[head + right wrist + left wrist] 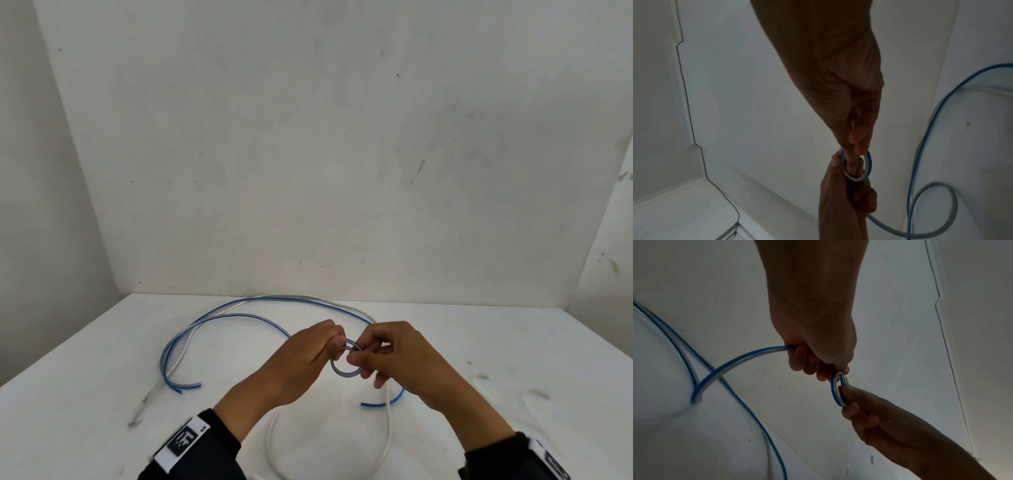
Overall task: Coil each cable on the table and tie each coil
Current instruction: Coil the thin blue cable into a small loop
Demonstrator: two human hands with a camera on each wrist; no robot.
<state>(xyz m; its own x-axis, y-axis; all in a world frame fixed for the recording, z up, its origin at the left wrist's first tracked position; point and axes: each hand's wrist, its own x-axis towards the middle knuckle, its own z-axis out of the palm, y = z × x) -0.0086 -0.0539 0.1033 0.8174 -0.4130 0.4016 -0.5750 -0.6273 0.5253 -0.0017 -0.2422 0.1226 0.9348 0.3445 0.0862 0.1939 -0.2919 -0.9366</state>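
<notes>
A flat blue-and-clear cable (212, 317) loops across the white table (85, 377). Between my hands, a little above the table, part of it is wound into a small tight coil (346, 363). My left hand (308, 353) grips the cable and pinches the coil's upper left side. My right hand (387, 356) pinches the coil's right side with thumb and fingers. In the left wrist view the coil (838, 389) sits between both hands, with cable (731, 366) running out of my left fist. A white cable (387, 431) lies under my forearms and along the back.
White walls close in the table at the back and on both sides. One blue cable end (186, 387) lies front left, another (380, 404) under my right hand. Dark scuffs (140, 407) mark the tabletop. A thin crack (688, 100) runs down the wall.
</notes>
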